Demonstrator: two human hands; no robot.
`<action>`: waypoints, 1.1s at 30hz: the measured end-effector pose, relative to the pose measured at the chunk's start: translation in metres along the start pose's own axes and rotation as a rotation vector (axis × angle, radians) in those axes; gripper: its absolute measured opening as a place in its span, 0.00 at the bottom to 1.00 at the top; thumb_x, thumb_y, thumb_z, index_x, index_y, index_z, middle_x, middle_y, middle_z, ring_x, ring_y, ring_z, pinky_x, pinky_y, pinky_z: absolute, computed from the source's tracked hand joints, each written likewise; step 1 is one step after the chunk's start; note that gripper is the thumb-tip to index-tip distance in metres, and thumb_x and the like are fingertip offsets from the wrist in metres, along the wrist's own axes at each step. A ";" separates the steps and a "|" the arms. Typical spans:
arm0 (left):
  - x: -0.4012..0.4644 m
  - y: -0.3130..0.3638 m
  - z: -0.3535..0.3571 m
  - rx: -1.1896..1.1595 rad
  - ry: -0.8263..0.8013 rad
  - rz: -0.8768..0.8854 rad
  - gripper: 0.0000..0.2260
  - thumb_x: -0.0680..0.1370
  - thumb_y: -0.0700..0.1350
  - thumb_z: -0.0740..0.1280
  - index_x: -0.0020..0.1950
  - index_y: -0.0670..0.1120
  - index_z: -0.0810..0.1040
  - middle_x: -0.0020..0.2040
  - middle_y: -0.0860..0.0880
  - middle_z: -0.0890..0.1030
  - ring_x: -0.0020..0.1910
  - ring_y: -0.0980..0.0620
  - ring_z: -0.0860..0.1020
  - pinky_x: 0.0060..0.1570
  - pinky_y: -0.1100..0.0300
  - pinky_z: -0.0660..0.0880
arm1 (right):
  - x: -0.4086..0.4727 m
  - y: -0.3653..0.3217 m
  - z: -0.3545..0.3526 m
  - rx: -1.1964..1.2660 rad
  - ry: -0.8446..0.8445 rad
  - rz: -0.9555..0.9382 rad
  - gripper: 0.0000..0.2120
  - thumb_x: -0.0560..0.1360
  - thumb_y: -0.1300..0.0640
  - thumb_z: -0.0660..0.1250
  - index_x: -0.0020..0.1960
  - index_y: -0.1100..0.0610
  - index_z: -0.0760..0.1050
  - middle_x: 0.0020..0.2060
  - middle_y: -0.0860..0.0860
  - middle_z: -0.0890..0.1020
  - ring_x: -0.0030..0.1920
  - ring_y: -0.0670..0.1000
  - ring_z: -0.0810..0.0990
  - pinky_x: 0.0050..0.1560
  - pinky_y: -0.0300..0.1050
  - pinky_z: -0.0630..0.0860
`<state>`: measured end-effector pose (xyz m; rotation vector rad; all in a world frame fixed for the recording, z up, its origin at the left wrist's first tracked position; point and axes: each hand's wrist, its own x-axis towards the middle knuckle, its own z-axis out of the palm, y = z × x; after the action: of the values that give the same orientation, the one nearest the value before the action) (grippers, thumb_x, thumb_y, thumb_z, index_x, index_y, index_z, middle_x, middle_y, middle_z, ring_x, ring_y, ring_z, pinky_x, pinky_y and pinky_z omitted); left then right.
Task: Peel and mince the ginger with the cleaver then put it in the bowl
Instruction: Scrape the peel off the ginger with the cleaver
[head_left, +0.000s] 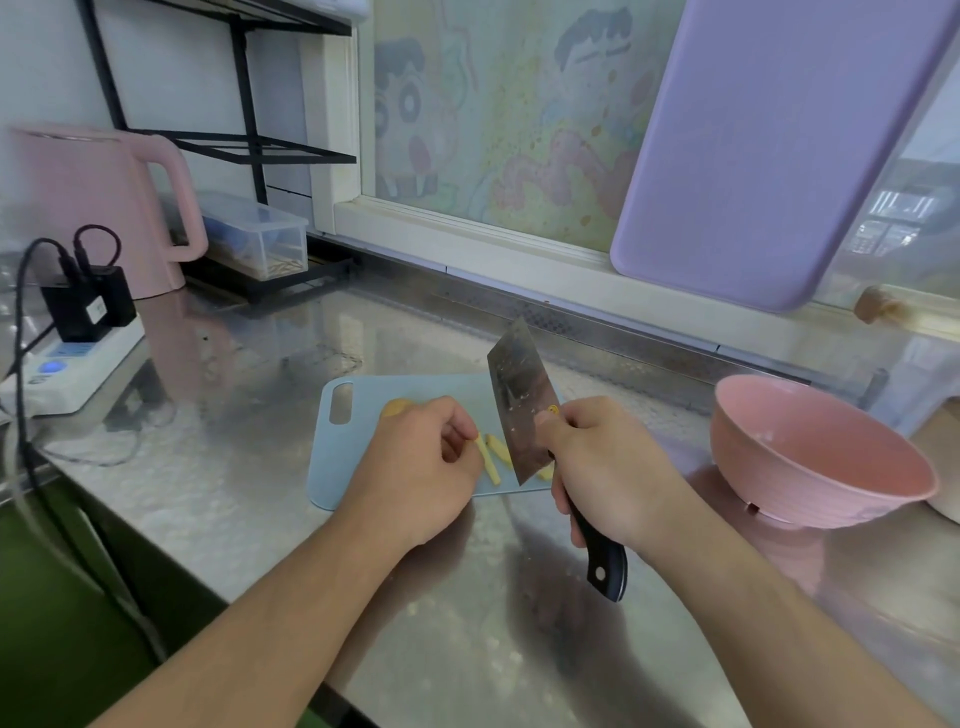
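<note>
Several ginger strips (493, 457) lie mid-board; right hand (597, 462) fingers clamp cleaver (519, 405); left hand (421, 467) fingers curl, steadying them — judged: gather strips, chop crosswise.

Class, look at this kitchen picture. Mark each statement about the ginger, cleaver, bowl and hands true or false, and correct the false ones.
1. The right hand grips the cleaver by its handle. True.
2. The pink bowl holds minced ginger. False: nothing shows inside it.
3. Ginger strips lie on the blue board. True.
4. The left hand holds the cleaver blade. False: it rests on the board beside the strips, clear of the blade.
5. The bowl stands on the board. False: it stands on the steel counter, right of the board.
</note>
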<state>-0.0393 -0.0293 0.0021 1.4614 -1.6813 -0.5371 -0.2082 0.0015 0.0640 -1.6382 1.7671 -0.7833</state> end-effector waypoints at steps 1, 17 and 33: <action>0.001 0.000 0.000 -0.013 0.005 0.015 0.07 0.80 0.42 0.70 0.47 0.55 0.81 0.41 0.58 0.81 0.42 0.63 0.79 0.37 0.72 0.74 | 0.000 0.000 0.001 0.003 0.007 -0.013 0.17 0.84 0.52 0.58 0.43 0.62 0.71 0.26 0.56 0.76 0.19 0.55 0.74 0.24 0.42 0.69; 0.019 0.032 -0.035 -0.321 0.200 0.101 0.10 0.77 0.37 0.67 0.43 0.52 0.80 0.39 0.52 0.82 0.38 0.52 0.78 0.43 0.57 0.74 | -0.026 -0.010 0.029 -0.294 0.124 -0.231 0.09 0.75 0.48 0.62 0.42 0.52 0.65 0.38 0.49 0.75 0.38 0.51 0.75 0.31 0.46 0.63; 0.069 0.087 -0.043 0.601 -0.662 0.147 0.09 0.77 0.48 0.67 0.40 0.51 0.85 0.41 0.54 0.85 0.44 0.52 0.82 0.46 0.52 0.78 | -0.023 -0.003 0.028 -0.176 0.061 -0.202 0.05 0.74 0.49 0.60 0.45 0.49 0.66 0.40 0.48 0.78 0.36 0.52 0.81 0.32 0.45 0.71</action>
<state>-0.0557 -0.0664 0.1140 1.6494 -2.6207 -0.4844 -0.1833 0.0237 0.0490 -1.9519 1.7739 -0.7938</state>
